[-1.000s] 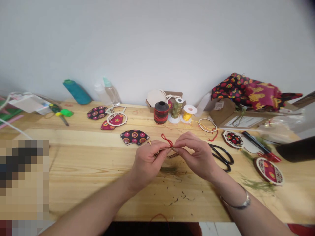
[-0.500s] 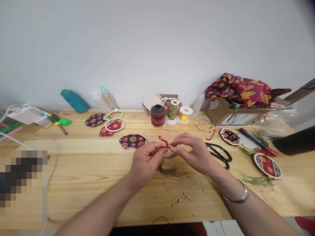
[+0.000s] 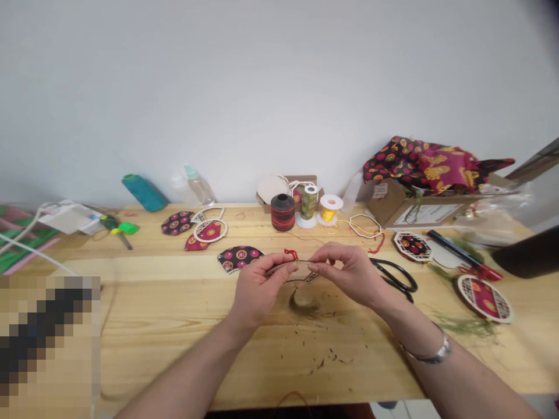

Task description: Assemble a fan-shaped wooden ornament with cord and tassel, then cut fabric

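Note:
Both hands meet over the middle of the table. Between them is a thin fan-shaped frame (image 3: 311,277) with lattice at its end, partly hidden by the fingers. My left hand (image 3: 257,291) pinches its left side between thumb and fingers. My right hand (image 3: 347,273) pinches the upper right edge. A red cord loop (image 3: 290,254) stands up at the frame's top edge. Below hangs or lies a green tassel (image 3: 303,307); I cannot tell which. Just behind my left hand lies a fan-shaped patterned fabric piece (image 3: 238,257). Black-handled scissors (image 3: 397,276) lie beside my right hand.
Spools of red-black (image 3: 283,213), green (image 3: 310,203) and yellow thread (image 3: 328,210) stand at the back. A cardboard box (image 3: 393,203) with patterned cloth is back right. Finished-looking ornaments (image 3: 484,298) lie right. Dark scraps (image 3: 327,358) dot the front.
My right fingers have shifted right along the frame's edge, away from the cord. The red loop sits lower, and more of the frame shows. The camera view has shifted slightly.

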Motion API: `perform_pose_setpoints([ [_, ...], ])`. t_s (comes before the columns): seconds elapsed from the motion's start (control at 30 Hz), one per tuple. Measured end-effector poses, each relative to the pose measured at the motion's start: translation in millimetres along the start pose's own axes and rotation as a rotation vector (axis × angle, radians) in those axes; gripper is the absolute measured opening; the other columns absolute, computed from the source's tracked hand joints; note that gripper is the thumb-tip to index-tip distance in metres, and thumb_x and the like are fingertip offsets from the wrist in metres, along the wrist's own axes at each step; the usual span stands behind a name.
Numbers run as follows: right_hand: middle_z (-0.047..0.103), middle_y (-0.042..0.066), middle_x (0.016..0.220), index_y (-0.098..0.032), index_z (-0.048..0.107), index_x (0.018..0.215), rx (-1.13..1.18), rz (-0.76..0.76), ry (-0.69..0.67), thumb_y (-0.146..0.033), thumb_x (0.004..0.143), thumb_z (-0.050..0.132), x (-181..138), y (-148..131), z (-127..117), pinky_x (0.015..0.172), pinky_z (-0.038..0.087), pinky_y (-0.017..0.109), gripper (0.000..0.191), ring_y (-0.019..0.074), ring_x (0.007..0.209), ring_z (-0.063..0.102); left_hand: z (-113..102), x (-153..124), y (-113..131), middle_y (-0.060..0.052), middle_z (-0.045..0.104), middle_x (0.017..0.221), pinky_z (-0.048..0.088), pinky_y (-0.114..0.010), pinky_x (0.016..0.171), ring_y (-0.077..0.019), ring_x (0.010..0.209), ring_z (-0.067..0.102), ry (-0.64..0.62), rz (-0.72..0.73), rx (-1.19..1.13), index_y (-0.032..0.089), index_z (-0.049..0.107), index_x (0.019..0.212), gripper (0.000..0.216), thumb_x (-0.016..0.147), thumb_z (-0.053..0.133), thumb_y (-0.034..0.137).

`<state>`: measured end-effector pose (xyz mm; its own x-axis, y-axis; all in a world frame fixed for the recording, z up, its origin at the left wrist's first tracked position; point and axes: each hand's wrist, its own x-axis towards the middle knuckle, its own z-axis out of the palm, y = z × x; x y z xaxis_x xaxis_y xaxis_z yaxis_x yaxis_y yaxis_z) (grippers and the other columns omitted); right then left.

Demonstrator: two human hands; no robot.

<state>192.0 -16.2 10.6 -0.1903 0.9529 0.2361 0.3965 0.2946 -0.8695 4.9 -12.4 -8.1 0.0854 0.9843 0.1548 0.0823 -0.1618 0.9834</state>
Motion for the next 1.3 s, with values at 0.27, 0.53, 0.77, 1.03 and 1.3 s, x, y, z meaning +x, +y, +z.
perform_pose_setpoints([
  [0.27,0.069,0.002,0.068,-0.021,0.073,0.072,-0.007,-0.022,0.032,-0.026,0.077,0.067,-0.4,2.0,2.4,0.059,0.044,0.028,0.009,0.0132,0.063,0.059,1.1,-1.7,0.8,-0.003,0.077,0.08,0.061,-0.027,0.068,-0.0163,0.072,0.072,0.021,0.099,0.048,0.019,0.074,0.08,0.008,0.072,0.071,0.017],
  [0.53,0.074,0.006,0.087,-0.021,0.075,0.086,0.203,0.12,-0.111,-0.044,0.081,0.065,0.3,5.3,-3.1,0.067,0.048,0.031,0.026,0.0171,0.076,0.064,-0.5,-3.9,4.6,-0.003,0.076,0.079,0.06,-0.027,0.068,-0.015,0.071,0.07,-0.035,0.208,0.121,0.018,0.072,0.082,0.008,0.077,0.066,0.015],
  [0.77,0.073,0.012,0.103,-0.019,0.077,0.082,0.665,0.339,-0.288,-0.063,0.087,0.045,1.6,14.8,3.5,0.075,0.051,0.034,0.055,0.0202,0.092,0.065,1.3,-10.4,8.2,-0.002,0.074,0.081,0.056,-0.025,0.067,-0.0134,0.074,0.068,-0.269,0.417,0.172,0.02,0.071,0.087,0.016,0.081,0.062,0.009],
  [1.03,0.073,0.006,0.093,-0.02,0.075,0.081,0.875,0.363,-0.274,-0.039,0.065,0.082,-0.5,3.6,1.1,0.074,0.053,0.031,0.026,0.0141,0.075,0.064,2.7,-11.7,7.5,-0.003,0.073,0.079,0.055,-0.025,0.066,-0.0131,0.071,0.066,-0.358,0.421,0.223,0.02,0.072,0.088,0.016,0.082,0.06,0.012],
  [1.3,0.069,0.001,0.089,-0.02,0.069,0.073,0.794,0.252,-0.085,-0.031,0.068,0.079,-1.8,-0.1,3.7,0.077,0.052,0.03,0.016,0.0115,0.074,0.062,1.9,-8.9,4.7,-0.003,0.072,0.077,0.053,-0.025,0.065,-0.0138,0.071,0.066,-0.245,0.388,0.202,0.019,0.072,0.087,0.013,0.082,0.061,0.012],
])
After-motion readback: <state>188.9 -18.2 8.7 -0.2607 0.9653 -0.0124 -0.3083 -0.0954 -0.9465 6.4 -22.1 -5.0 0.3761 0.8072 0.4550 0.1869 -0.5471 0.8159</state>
